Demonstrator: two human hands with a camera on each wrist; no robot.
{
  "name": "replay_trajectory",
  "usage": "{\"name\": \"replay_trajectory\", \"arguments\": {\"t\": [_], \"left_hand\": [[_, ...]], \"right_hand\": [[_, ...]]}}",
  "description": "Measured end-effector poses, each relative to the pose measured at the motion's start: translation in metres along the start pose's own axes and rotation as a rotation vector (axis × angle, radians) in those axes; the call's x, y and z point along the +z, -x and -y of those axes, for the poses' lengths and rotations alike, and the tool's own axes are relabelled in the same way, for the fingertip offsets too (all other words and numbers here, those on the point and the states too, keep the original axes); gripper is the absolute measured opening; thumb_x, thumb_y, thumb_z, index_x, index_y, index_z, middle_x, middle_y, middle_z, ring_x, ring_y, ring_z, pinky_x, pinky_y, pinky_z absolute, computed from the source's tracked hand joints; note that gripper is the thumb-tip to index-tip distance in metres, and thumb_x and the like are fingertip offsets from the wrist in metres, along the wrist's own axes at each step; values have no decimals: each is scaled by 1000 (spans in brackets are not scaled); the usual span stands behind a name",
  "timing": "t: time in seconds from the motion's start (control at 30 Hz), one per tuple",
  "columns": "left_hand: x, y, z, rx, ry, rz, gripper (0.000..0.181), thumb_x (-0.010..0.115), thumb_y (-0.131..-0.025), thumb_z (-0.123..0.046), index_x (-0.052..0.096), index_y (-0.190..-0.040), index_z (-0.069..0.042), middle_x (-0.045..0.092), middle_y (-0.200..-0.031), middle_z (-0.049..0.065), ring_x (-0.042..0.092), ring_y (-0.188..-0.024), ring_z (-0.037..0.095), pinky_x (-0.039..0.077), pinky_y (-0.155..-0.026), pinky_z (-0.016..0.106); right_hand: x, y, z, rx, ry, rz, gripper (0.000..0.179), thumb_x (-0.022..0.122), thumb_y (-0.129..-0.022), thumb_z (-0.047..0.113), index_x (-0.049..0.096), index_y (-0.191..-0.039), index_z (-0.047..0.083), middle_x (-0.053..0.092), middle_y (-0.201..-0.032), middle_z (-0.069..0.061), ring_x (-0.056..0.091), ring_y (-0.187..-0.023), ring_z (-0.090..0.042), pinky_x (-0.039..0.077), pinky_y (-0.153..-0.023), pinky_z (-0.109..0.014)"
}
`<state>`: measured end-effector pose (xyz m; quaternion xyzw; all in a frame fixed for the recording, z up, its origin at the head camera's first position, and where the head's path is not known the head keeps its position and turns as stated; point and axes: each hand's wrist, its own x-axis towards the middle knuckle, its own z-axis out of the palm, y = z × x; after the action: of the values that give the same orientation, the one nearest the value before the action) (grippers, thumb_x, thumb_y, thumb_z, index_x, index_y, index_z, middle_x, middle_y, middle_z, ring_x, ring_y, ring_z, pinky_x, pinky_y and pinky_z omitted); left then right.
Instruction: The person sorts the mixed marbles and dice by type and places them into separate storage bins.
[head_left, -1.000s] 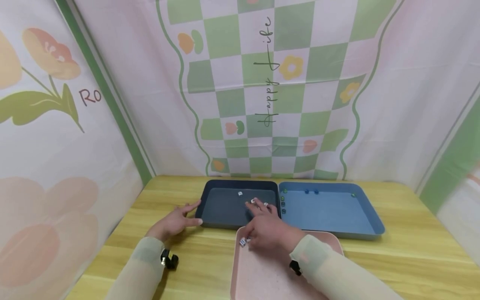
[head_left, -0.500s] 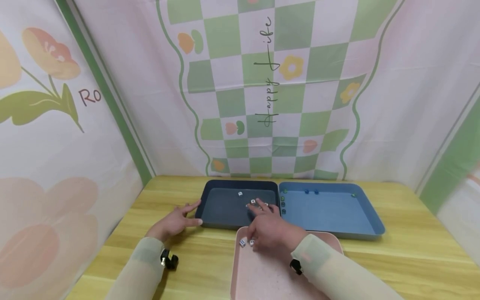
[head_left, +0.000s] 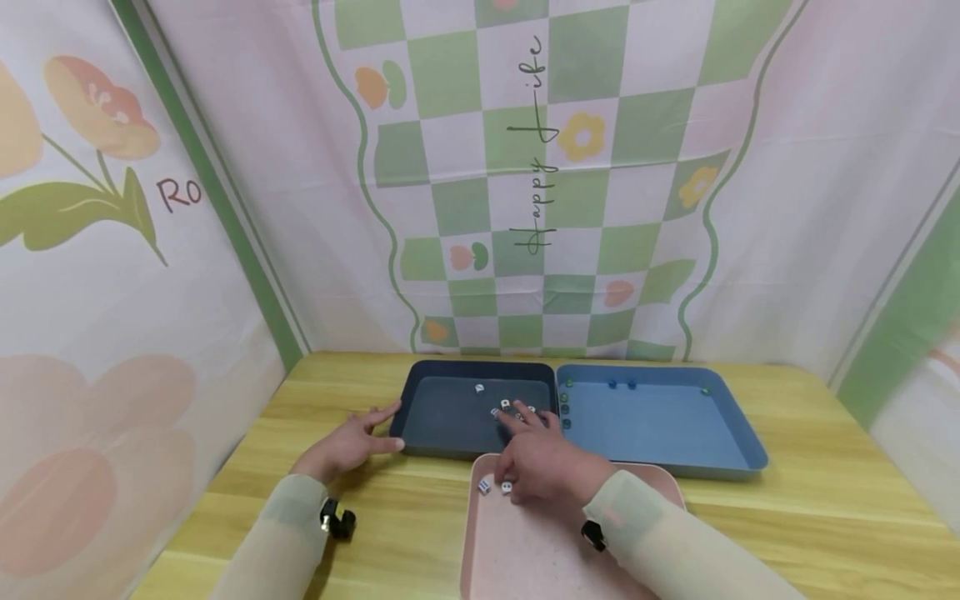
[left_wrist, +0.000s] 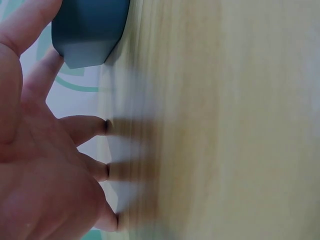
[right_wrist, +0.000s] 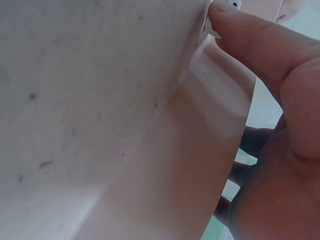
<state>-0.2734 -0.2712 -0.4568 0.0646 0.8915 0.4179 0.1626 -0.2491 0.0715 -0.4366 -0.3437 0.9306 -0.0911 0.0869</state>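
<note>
My left hand (head_left: 348, 443) spreads at the left end of the dark tray (head_left: 442, 451). Its thumb and forefinger touch the tray wall (left_wrist: 90, 45), and the other fingertips reach down to the table. My right hand (head_left: 543, 460) leans over the far rim of the pink tray (head_left: 471, 533). Its thumb (right_wrist: 250, 37) presses against a white die (head_left: 507, 487), with the forefinger bent down beside it. The remaining fingers extend over the dark tray, near several white dice (head_left: 506, 404). Another white die (head_left: 484, 486) lies in the pink tray's far left corner.
A blue tray (head_left: 667, 433) stands right of the dark one, with green dice (head_left: 705, 391) and blue dice (head_left: 632, 384) along its edges. One white die (head_left: 480, 388) sits apart in the dark tray. A patterned curtain (head_left: 585, 275) hangs behind the wooden table (head_left: 817, 500).
The die by my right thumb has shifted slightly toward me and right, and more of it shows. A die in the dark tray has come into view beside my fingertip. My left hand stays put.
</note>
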Motion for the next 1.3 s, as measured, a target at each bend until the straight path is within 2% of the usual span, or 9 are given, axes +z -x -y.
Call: {"name": "replay_trajectory", "arguments": {"t": [0.2,0.47,0.77,0.93,1.03,1.17,1.3], "left_hand": [[0,0,0,-3,-9,-1,77,72,-90,-44,33,-156,-34,7,-164,15,-16,-144,46,-7,-106,72],[0,-1,1,-1,-17,0,77,72,-90,-45,33,-156,-35,9,-164,15,-15,-144,47,-7,-106,72],[0,-4,3,-11,36,3,78,74,-89,-42,34,-155,-35,5,-164,16,-17,-144,45,-6,-108,69],[0,-4,3,-6,30,0,78,74,-90,-42,34,-156,-34,6,-164,17,-16,-144,46,-6,-108,69],[0,-3,3,-1,20,-4,78,73,-89,-43,34,-156,-34,8,-164,17,-16,-144,46,-7,-107,70],[1,-3,3,1,12,-10,78,73,-90,-43,34,-156,-34,8,-164,17,-15,-144,46,-7,-107,70],[1,-2,3,0,10,-8,77,73,-90,-43,34,-156,-34,7,-164,17,-15,-144,47,-6,-107,70]], "right_hand": [[0,1,1,6,-9,15,23,87,-74,29,77,-89,43,28,-161,-13,6,-148,-44,14,-107,-70],[0,2,1,8,-22,1,17,88,-73,33,75,-78,42,27,-161,-14,4,-148,-45,11,-107,-72],[2,1,-1,-17,-25,-18,16,89,-72,35,76,-78,42,28,-160,-16,5,-147,-47,13,-105,-74],[1,2,-3,-27,-35,-31,16,88,-73,37,76,-80,43,29,-160,-16,6,-147,-47,13,-104,-74],[-1,2,-4,-31,-72,-40,15,86,-75,35,77,-83,43,31,-159,-15,6,-146,-47,12,-104,-74],[-8,2,-4,-8,-190,-48,15,83,-79,31,79,-89,41,30,-159,-15,5,-146,-47,11,-105,-74],[-15,1,-6,12,-318,-62,11,81,-83,38,79,-93,39,25,-161,-15,2,-147,-46,9,-103,-78]]}}
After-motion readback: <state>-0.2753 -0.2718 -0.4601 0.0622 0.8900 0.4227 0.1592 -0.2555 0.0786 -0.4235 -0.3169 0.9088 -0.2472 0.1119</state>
